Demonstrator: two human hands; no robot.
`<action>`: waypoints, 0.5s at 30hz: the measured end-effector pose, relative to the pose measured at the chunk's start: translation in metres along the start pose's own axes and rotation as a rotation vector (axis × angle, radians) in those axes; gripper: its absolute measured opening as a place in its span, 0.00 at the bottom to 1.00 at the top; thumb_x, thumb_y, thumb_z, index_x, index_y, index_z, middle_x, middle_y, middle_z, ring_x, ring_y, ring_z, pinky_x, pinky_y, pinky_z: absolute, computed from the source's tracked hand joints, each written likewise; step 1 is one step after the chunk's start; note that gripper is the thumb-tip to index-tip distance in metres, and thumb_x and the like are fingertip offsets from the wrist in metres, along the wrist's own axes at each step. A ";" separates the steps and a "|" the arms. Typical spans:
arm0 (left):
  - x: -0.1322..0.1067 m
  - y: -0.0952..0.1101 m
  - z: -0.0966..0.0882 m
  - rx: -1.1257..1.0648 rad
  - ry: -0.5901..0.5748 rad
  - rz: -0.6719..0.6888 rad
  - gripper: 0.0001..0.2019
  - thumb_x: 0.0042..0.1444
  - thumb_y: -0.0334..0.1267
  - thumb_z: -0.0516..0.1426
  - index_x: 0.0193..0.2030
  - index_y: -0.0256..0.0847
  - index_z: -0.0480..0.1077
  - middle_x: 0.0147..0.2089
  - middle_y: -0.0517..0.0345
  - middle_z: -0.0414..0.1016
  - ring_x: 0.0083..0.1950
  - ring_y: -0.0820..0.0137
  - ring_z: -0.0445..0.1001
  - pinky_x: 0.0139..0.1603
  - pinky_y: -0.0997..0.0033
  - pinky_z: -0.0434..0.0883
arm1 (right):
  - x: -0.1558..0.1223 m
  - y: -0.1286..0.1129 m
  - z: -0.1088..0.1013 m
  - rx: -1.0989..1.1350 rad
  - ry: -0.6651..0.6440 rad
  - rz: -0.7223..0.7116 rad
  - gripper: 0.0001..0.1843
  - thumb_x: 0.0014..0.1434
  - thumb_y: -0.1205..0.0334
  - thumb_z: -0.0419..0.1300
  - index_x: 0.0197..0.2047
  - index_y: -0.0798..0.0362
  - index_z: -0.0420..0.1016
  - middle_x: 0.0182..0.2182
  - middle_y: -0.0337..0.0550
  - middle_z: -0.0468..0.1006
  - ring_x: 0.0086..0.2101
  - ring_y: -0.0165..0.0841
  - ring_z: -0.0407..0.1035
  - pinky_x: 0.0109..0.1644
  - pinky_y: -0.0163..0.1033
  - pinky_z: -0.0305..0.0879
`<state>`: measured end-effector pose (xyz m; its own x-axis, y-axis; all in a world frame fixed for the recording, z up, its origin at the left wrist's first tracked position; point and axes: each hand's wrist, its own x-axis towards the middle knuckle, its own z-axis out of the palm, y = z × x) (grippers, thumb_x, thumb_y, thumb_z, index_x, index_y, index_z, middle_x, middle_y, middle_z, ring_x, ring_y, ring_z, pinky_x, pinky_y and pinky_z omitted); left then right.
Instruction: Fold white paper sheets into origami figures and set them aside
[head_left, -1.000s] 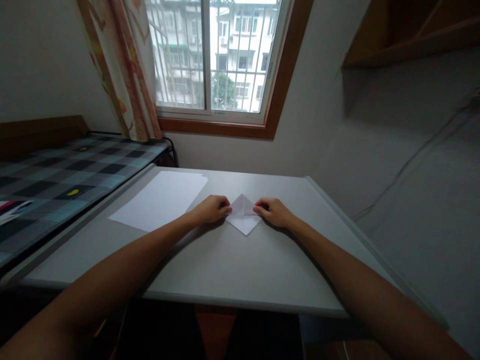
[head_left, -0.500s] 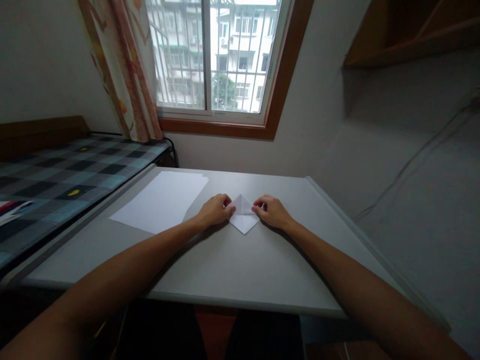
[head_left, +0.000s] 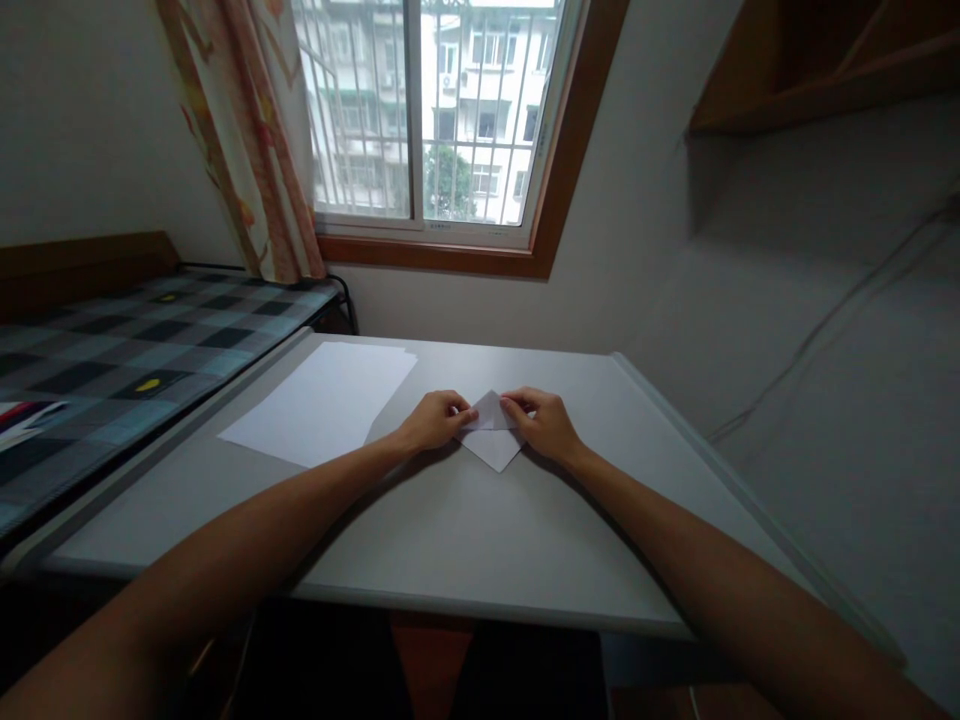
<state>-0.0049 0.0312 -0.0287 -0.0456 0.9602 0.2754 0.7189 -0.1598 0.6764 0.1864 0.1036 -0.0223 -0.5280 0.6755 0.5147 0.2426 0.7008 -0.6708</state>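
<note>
A small folded sheet of white paper [head_left: 495, 447], diamond-shaped with a crease across its middle, rests on the table between my hands. Its left side is pinched by my left hand [head_left: 439, 418], thumb on top and fingers curled. On the opposite side my right hand [head_left: 544, 420] grips the upper right edge between thumb and fingers. The right corner of the folded paper is partly covered by my right hand. One point of the diamond faces me, the other faces the window.
A stack of white paper sheets [head_left: 322, 400] lies left on the pale table [head_left: 487, 550]. Beyond the table's left edge is a bed with a checked cover [head_left: 97, 330]. A window [head_left: 420, 120] with a curtain [head_left: 255, 150] is behind; a wooden shelf [head_left: 825, 90] hangs upper right.
The folded paper has shifted slightly to the right. My right thumb has moved up along its upper right edge, and the upper part looks more shaded.
</note>
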 end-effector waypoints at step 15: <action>-0.008 0.010 -0.001 0.262 -0.025 -0.006 0.15 0.53 0.48 0.58 0.38 0.38 0.74 0.39 0.51 0.75 0.35 0.67 0.72 0.36 0.71 0.66 | 0.000 0.009 0.005 -0.081 -0.131 0.119 0.13 0.55 0.59 0.56 0.31 0.57 0.79 0.28 0.46 0.80 0.27 0.32 0.71 0.32 0.35 0.62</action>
<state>0.0020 0.0217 -0.0236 -0.0358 0.9668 0.2529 0.8741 -0.0924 0.4769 0.1845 0.1087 -0.0304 -0.5918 0.7226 0.3571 0.3712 0.6376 -0.6750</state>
